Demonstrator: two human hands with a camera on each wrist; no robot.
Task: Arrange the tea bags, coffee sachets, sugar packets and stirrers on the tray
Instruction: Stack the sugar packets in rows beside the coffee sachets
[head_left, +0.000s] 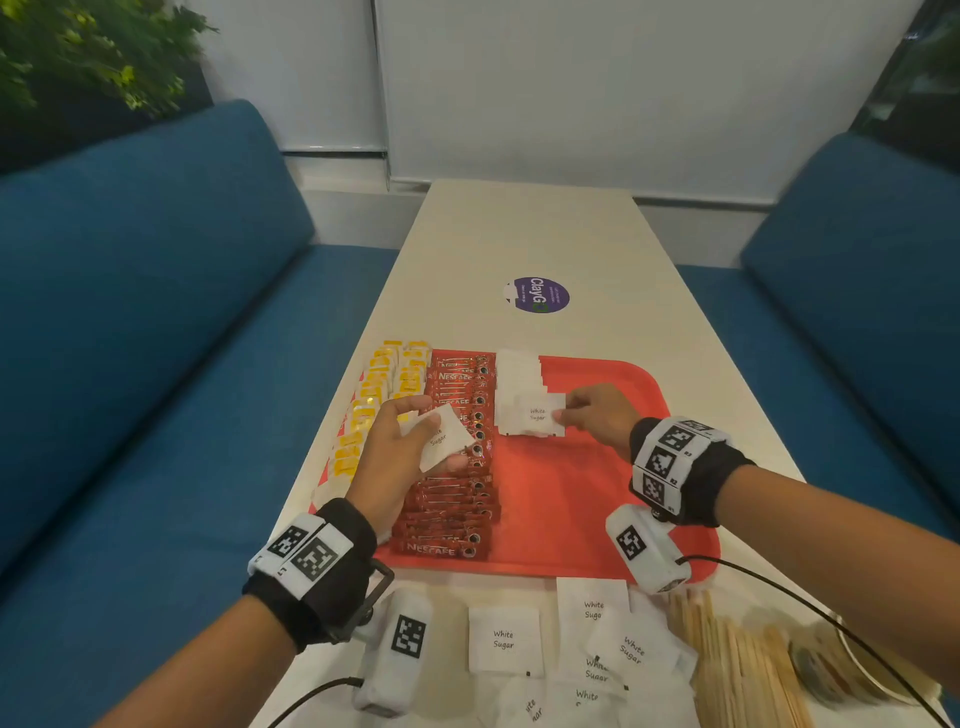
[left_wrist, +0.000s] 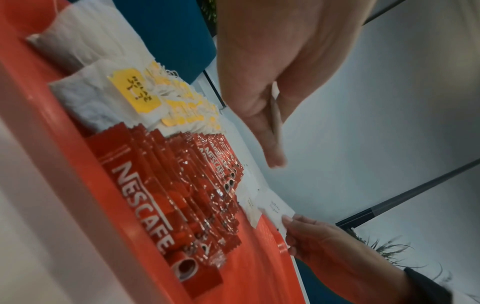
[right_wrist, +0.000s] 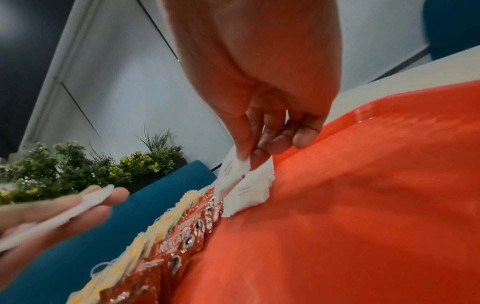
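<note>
A red tray (head_left: 571, 514) holds a column of yellow-tagged tea bags (head_left: 379, 389), a column of red Nescafe coffee sachets (head_left: 457, 488) and a short row of white sugar packets (head_left: 519, 379). My left hand (head_left: 415, 441) hovers over the sachets and holds a white sugar packet (head_left: 447, 436) between thumb and fingers; the left wrist view shows that packet (left_wrist: 276, 117) edge-on. My right hand (head_left: 576, 410) pinches another sugar packet (head_left: 537, 415) at the near end of the sugar row, and the right wrist view shows this packet (right_wrist: 231, 170) tilted above the packets under it.
Several loose sugar packets (head_left: 504, 639) lie on the white table (head_left: 545, 234) in front of the tray. A pile of wooden stirrers (head_left: 737, 670) lies at the near right beside a stack of round things (head_left: 831, 670). Blue sofas (head_left: 130, 312) flank the table.
</note>
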